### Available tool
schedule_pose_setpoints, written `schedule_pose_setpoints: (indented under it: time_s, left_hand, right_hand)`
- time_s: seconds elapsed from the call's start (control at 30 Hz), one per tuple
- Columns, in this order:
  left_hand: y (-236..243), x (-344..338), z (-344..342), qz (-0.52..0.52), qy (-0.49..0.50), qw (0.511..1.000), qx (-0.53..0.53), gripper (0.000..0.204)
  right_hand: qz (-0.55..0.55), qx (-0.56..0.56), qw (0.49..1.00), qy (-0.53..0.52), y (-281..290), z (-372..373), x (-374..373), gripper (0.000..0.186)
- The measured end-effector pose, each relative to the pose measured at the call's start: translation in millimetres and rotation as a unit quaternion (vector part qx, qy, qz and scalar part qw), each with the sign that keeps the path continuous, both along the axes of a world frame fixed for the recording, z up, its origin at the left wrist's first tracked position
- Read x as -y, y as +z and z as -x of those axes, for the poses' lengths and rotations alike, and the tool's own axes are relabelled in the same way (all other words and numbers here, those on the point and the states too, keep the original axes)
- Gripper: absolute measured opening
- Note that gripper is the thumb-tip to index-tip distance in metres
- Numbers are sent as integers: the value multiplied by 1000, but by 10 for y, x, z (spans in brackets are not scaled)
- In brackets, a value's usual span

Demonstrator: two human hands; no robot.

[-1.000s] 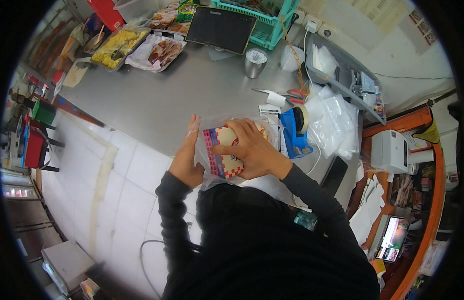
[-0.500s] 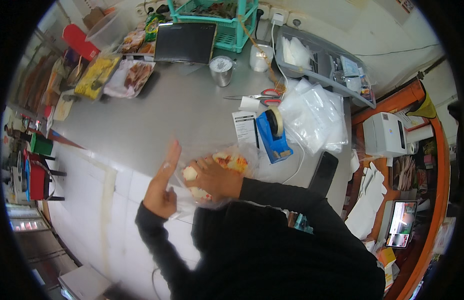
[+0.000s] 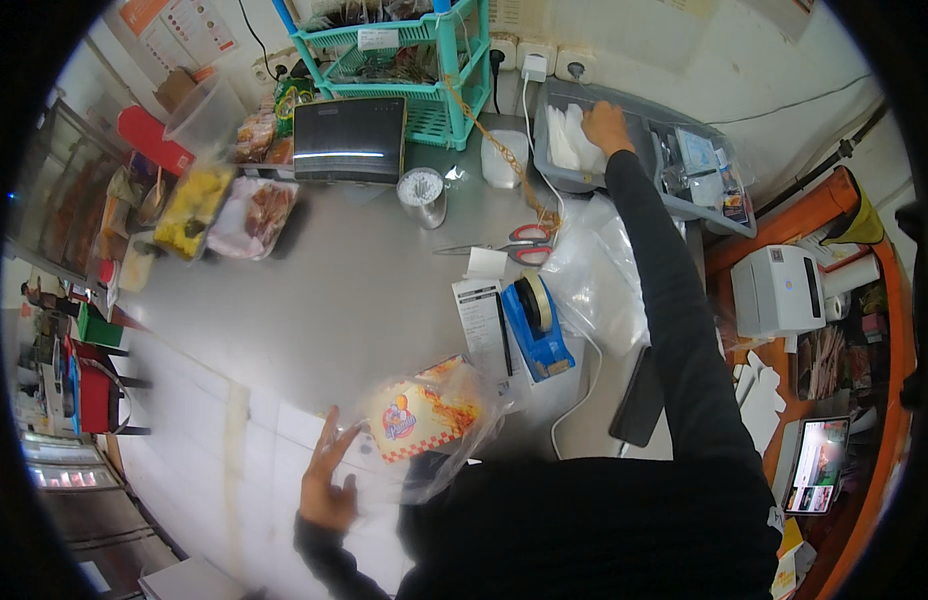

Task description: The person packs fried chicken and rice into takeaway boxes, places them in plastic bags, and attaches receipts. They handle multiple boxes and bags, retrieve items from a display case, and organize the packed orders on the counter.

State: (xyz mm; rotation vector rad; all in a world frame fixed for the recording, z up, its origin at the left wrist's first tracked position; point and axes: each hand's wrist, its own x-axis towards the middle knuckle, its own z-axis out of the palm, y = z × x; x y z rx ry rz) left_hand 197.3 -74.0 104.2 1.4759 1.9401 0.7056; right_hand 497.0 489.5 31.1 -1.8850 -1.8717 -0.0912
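A printed food box (image 3: 409,425) in white, yellow and red sits inside a clear plastic bag (image 3: 489,400) at the table's near edge. My left hand (image 3: 329,490) is beside the bag's left side, fingers stretched and apart; its fingertips are close to the film, and I cannot tell if they touch it. My right arm reaches far across the table. The right hand (image 3: 608,130) is over the grey divided bin (image 3: 639,165), at the white folded sheets (image 3: 574,140) in its left compartment. Its fingertips are partly hidden, so their grip does not show.
A blue tape dispenser (image 3: 537,330), a paper slip (image 3: 484,325), red-handled scissors (image 3: 529,245) and clear bags (image 3: 594,260) lie beyond the box. A phone (image 3: 639,400) is under my right forearm. A metal cup (image 3: 422,198) and food packs (image 3: 254,215) stand farther back.
My right hand has left the bagged box and moved far and right to the grey bin. The left hand stays beside the bag, its fingers now more spread. The view has shifted.
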Motion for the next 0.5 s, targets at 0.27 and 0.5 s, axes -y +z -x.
schedule_pose_setpoints:
  time_s: [0.27, 0.5]
  left_hand:
    - [40, -39, -48, 20, 4, 1000, -3, 61]
    - [50, 9, -48, 13, 3, 1000, -16, 62]
  right_hand:
    - [39, 6, 999, 21, -59, -400, -133, 19]
    - [-95, 60, 991, 66, 195, -403, 57, 11]
